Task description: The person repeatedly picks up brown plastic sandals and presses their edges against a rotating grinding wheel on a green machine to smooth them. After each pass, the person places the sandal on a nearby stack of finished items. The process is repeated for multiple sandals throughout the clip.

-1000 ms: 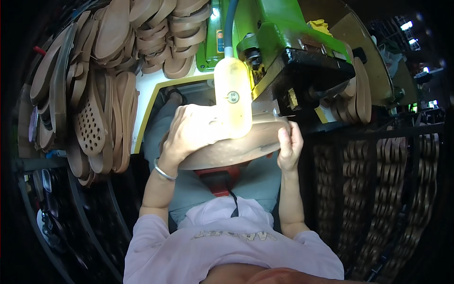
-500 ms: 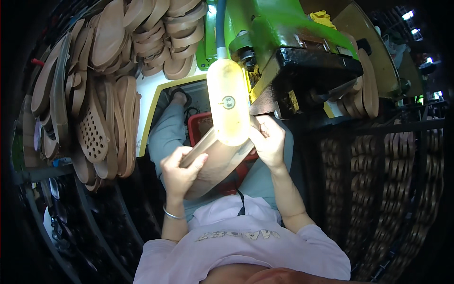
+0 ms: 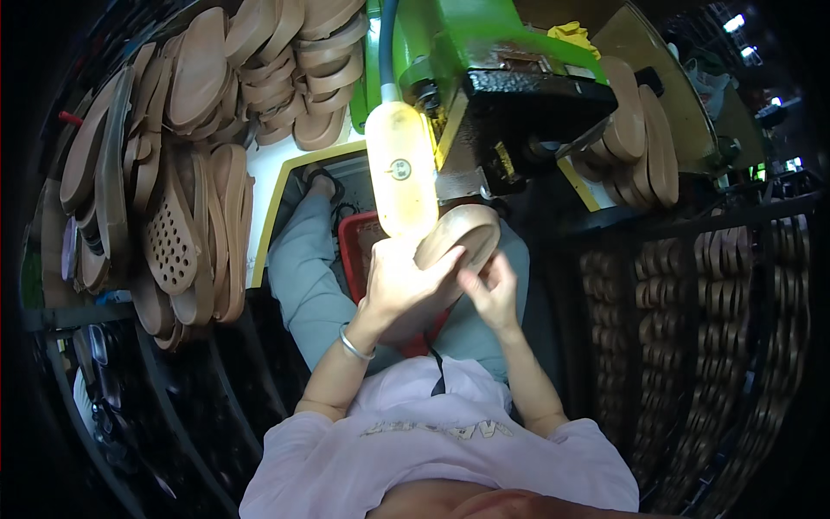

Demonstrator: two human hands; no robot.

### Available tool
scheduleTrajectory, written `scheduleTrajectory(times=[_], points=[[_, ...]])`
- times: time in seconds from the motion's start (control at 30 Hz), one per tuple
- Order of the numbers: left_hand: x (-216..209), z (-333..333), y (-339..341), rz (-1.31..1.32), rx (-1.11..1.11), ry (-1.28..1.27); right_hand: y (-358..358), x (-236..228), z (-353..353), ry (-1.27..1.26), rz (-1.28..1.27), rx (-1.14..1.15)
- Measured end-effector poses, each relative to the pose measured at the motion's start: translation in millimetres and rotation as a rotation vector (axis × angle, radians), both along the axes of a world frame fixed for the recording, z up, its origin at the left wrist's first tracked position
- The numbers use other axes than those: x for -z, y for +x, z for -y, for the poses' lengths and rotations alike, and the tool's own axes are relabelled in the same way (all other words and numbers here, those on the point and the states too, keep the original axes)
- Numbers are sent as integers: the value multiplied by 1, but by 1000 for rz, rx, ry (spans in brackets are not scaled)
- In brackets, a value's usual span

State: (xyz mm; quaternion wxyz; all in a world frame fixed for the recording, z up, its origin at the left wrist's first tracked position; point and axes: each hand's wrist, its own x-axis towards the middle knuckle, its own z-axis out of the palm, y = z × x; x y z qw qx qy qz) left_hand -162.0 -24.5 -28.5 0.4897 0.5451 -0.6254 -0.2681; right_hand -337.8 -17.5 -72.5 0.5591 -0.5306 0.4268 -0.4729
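Observation:
A brown slipper (image 3: 461, 232) is tilted up in front of my lap, its rounded end and raised rim turned toward the machine. My left hand (image 3: 399, 278) is closed on its left side, with the thumb lying across the near face. At the slipper's lower right edge is my right hand (image 3: 493, 296), thumb and fingers apart and slightly curled; I cannot tell whether the fingertips touch the rim. A lit yellowish lamp (image 3: 402, 169) on a dark flexible neck hangs just above my left hand and covers part of the view beyond it.
Brown slippers (image 3: 194, 69) are piled on the left of the white table (image 3: 261, 186). A green machine (image 3: 510, 35) with a black lower part stands ahead. Between my legs is a red container (image 3: 347, 246). More slippers (image 3: 653, 143) lean at the right, beside racks of footwear (image 3: 661, 320).
The slipper has been turned and raised, so its rounded end now faces up. My left hand has moved right and up along it; my right hand has shifted down from the lamp.

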Motion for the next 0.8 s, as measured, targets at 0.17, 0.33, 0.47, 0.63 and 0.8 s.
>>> scheduleTrajectory(times=[0.17,0.33,0.47,0.63,0.8], points=[[6,14,-5,-271,86,86,-11,35,-71,570,68,-339],[14,-2,-3,-330,42,267,-32,43,-109,612,86,-378],[16,-14,-9,-522,-2,285,-66,40,-113,582,66,-395],[22,-30,0,-762,-92,265,-100,34,-104,383,21,-195],[19,-34,22,-855,-79,101,-86,31,-66,186,108,423]])
